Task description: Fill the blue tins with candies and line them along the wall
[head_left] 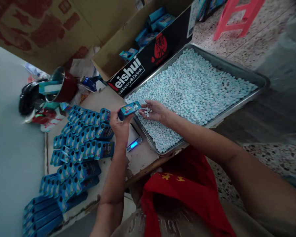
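My left hand [120, 126] is closed around a small blue box [129, 109], held on its side above the table edge. My right hand [154, 111] hovers at the near corner of a metal tray [260, 80], fingers pinched on a few small pale-blue candies [147, 112] right beside the box's end. The tray is filled with a layer of the same pale-blue candies [192, 85]. Under my left hand lies a small scale with a glowing blue display [134, 144].
Rows of many small blue boxes [81, 144] stand on the table at the left. An open cardboard carton [148, 49] holding more blue boxes sits behind the tray. A red metal cup [62, 86] and clutter lie at the left. A pink stool [239, 16] stands on the floor.
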`<state>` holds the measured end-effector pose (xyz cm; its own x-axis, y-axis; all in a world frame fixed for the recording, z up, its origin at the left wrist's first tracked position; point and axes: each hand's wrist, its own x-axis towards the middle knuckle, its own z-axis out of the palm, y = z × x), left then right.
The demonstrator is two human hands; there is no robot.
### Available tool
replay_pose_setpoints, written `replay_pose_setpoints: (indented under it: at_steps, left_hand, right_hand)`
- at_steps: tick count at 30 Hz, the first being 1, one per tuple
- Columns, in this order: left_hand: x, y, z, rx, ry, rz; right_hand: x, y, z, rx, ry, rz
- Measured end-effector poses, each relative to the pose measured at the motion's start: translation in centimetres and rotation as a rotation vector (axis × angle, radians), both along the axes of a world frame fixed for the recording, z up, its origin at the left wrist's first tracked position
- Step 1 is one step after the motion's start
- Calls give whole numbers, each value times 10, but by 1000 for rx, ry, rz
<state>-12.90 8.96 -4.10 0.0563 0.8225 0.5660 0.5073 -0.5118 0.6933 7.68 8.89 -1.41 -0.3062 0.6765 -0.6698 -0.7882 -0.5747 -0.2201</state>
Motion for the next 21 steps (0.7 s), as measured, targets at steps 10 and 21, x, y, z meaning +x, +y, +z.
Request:
replay_pose_setpoints:
  at_steps: [10, 21]
  left_hand:
    - [-52, -79, -30, -397, -414, 78]
    - [-77, -114, -41, -322, -284, 116]
  right_hand:
    - [35, 1, -1, 218, -188, -164]
    - [47, 4, -11, 285, -372, -79]
